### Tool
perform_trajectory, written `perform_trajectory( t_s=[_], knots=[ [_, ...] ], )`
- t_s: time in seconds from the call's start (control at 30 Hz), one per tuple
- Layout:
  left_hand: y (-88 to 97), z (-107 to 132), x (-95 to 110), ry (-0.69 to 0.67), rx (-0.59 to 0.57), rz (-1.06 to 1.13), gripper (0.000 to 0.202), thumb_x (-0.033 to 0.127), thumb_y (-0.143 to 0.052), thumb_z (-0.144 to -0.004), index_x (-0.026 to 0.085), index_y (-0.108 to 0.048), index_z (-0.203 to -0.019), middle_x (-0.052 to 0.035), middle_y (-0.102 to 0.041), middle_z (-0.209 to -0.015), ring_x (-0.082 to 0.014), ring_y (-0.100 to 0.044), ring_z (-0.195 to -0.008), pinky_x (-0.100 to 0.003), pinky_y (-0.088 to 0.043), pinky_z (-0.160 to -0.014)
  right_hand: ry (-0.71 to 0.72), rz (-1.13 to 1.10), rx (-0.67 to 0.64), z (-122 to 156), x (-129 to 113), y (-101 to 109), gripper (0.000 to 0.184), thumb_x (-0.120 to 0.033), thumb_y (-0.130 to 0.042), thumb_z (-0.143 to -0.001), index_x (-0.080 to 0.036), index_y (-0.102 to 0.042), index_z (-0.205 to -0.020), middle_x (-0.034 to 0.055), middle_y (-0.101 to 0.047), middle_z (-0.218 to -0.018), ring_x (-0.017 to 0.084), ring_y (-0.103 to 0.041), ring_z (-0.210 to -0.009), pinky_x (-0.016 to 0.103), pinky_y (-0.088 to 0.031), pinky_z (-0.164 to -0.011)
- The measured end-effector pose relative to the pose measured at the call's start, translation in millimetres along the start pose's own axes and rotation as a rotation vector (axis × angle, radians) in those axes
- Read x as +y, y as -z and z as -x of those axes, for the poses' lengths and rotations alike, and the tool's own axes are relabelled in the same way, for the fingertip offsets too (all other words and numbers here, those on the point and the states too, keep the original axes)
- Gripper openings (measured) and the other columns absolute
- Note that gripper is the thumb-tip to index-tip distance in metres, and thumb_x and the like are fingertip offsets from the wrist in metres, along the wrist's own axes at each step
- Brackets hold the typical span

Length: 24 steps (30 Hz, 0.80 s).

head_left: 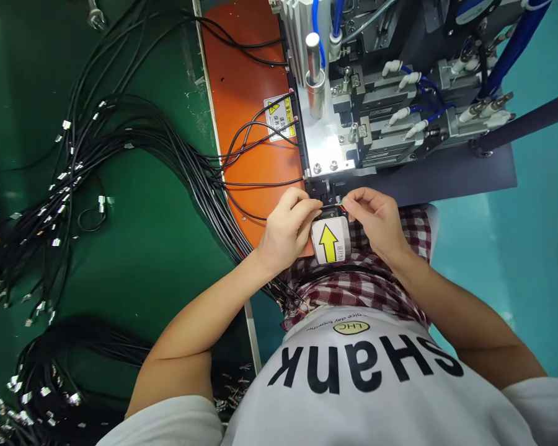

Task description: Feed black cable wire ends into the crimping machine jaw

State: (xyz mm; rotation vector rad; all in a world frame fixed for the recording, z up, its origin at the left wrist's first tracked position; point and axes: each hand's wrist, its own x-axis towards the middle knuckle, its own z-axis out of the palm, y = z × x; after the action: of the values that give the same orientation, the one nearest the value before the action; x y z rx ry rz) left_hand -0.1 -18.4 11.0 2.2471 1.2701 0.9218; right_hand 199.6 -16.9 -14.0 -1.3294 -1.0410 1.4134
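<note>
My left hand (288, 226) and my right hand (376, 217) meet at the front of a small machine (344, 130). Both are closed in a pinch on the thin coloured wire ends (340, 205) of a black cable, held at a dark slot just below the machine's metal block. Right under the hands sits a white guard with a yellow arrow label (329, 241). The cable's black body runs off under my left hand and is mostly hidden.
Bundles of black cables with metal tips (97, 161) lie over the green table (144, 248) at left, more at bottom left (41, 384). An orange plate (246, 80) with a warning sticker (281, 118) lies beside the machine. Blue air hoses (421, 87) run across its fittings.
</note>
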Motion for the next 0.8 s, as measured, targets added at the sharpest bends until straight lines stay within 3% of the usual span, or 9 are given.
perform_trajectory(
  t_s=[0.33, 0.8],
  knots=[
    [-9.4, -8.7, -11.9, -0.03, 0.01, 0.014, 0.014, 0.017, -0.053, -0.098, 0.017, -0.066, -0.102, -0.004, -0.057, -0.088, -0.015, -0.058, -0.087, -0.027, -0.05, -0.077, -0.077, -0.063, 0.008, -16.2, 6.7, 1.0, 0.015, -0.031, -0.076, -0.08, -0.019, -0.069, -0.075, -0.0029, -0.06, -0.068, 0.009, -0.05, -0.061, 0.024, -0.043, -0.059],
    [-10.4, -11.1, -14.3, -0.01, -0.034, -0.006, 0.02, 0.02, -0.049, -0.1, 0.02, -0.068, -0.106, -0.0039, -0.054, -0.085, -0.0144, -0.057, -0.08, -0.026, -0.05, -0.07, -0.078, -0.058, -0.002, -20.8, 11.0, 3.4, 0.017, -0.035, -0.077, -0.08, -0.02, -0.069, -0.078, -0.002, -0.063, -0.071, 0.01, -0.052, -0.061, 0.024, -0.044, -0.057]
  ],
)
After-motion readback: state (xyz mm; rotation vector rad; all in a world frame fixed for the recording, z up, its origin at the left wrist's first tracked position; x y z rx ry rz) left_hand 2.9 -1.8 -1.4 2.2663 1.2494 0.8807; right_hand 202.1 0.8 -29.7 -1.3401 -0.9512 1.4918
